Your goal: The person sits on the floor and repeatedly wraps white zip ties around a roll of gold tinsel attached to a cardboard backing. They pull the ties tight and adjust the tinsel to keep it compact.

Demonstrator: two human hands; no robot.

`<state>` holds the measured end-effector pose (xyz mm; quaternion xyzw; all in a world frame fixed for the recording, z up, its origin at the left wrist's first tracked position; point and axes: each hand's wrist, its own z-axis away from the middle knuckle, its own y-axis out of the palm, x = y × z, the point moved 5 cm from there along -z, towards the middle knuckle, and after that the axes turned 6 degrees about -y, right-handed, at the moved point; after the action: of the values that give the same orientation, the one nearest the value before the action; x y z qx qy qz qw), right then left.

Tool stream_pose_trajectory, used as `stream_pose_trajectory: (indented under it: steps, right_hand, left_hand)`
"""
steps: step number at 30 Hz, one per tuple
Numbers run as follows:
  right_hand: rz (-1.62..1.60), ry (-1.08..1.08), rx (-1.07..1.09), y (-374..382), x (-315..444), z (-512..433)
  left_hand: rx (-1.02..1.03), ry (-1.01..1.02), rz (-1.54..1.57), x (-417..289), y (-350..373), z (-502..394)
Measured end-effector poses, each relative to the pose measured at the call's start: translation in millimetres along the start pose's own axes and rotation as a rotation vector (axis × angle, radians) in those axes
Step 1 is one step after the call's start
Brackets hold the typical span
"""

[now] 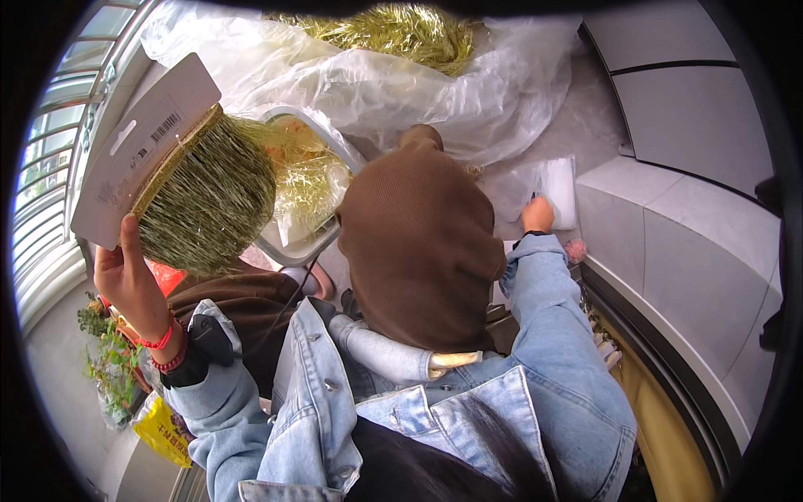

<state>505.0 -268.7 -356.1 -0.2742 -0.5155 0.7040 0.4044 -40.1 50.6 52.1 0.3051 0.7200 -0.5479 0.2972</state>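
Note:
My left hand [135, 279] pinches the lower edge of a grey-white cardboard header card [150, 141], thumb upward, at the left. Below the card hangs a thick fringe of gold-green tinsel [210, 197] with a gold band along its top. To the right, my right hand [537, 214] is closed at the near left edge of a stack of clear plastic bags [557, 191] on the floor. Its fingertips are partly hidden, and a small dark thing shows beside them. A grey-rimmed plastic tub [300, 258] holding loose gold tinsel [310, 182] stands between the hands.
A large clear plastic sheet [389, 94] with a heap of gold tinsel [401, 34] lies ahead. Brown cloth [420, 238] covers my knees. Grey cabinets [696, 113] and a tiled ledge [690, 232] stand right. Potted plants [113, 357] and a yellow bag [164, 430] are left.

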Motion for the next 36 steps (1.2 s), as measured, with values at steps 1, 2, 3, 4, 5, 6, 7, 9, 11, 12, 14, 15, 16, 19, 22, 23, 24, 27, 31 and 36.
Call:
stream_pose_trajectory:
  steps: [1, 2, 3, 4, 5, 6, 7, 9, 11, 12, 14, 15, 16, 19, 22, 23, 24, 27, 31, 36]
  right_hand:
    - [-0.003, 0.004, -0.012, -0.6, -2.9, 0.5]
    - [-0.011, -0.028, -0.003, -0.4, -3.3, -0.9]
    - [-0.01, -0.035, 0.008, 0.7, -5.6, -2.5]
    - [-0.018, -0.048, 0.016, 1.4, -8.3, -3.0]
    - [-0.022, -0.059, 0.062, 5.6, -10.5, -5.3]
    - [-0.034, -0.077, 0.103, 8.0, -12.6, -8.2]
    - [-0.052, -0.092, 0.147, 12.4, -14.5, -11.2]
    - [-0.175, -0.059, 0.069, 14.7, -17.6, -19.1]
    - [-0.215, -0.03, 0.01, 18.3, -18.3, -27.5]
    - [-0.191, -0.012, -0.012, 20.3, -18.8, -29.1]
    - [-0.121, 0.071, -0.003, 25.5, -19.5, -31.0]
    - [-0.113, 0.044, 0.01, 28.4, -16.0, -30.9]
    - [-0.107, 0.042, 0.023, 28.6, -14.8, -30.9]
    - [-0.162, 0.026, 0.065, 26.5, -13.1, -28.6]
    - [-0.405, 0.113, 0.258, 23.5, -19.5, -23.3]
    - [-0.461, 0.12, 0.266, 19.1, -20.5, -21.7]
    - [-0.533, 0.14, 0.284, 14.9, -22.5, -20.1]
    - [-0.661, 0.193, 0.374, 4.4, -23.4, -15.0]
    - [-0.633, 0.19, 0.449, -13.6, -19.5, -11.2]
    - [-0.751, 0.087, 0.787, -59.8, -3.1, 11.0]
  left_hand:
    - [0.002, 0.031, 0.023, -1.8, 0.8, 0.4]
    - [-0.005, 0.016, 0.038, -1.4, 1.6, -1.2]
    - [-0.002, 0.024, 0.057, -2.1, 2.8, -1.5]
    - [0.002, 0.031, 0.075, -3.3, 3.2, -1.3]
    - [0.001, 0.018, 0.067, -3.0, 4.4, -1.2]
    - [-0.002, 0.005, 0.06, -3.2, 4.7, -1.1]
    - [-0.04, -0.043, 0.032, -1.5, 3.5, -0.8]
    - [0.03, -0.004, 0.106, -4.4, 7.6, 0.4]
    - [0.047, -0.006, 0.145, -4.8, 7.1, 2.3]
    - [0.062, 0.01, 0.157, -6.0, 5.7, 4.0]
    - [0.065, 0.018, 0.152, -7.1, 0.5, 6.3]
    - [0.066, 0.018, 0.151, -6.5, -1.4, 8.0]
    - [0.046, -0.051, 0.07, -3.8, -4.2, 6.7]
    - [0.052, -0.018, 0.116, -4.4, -2.4, 6.5]
    - [0.03, 0.001, 0.108, -8.7, 1.0, 4.9]
    - [-0.012, -0.014, 0.087, -9.4, 0.5, 3.5]
    - [-0.017, 0.011, 0.132, -11.4, 3.1, 3.9]
    - [0.02, 0.002, 0.156, -13.7, 7.2, 3.1]
    - [0.042, 0.04, 0.192, -12.6, 7.2, 5.1]
    - [0.086, 0.003, 0.24, -7.8, 7.8, 3.5]
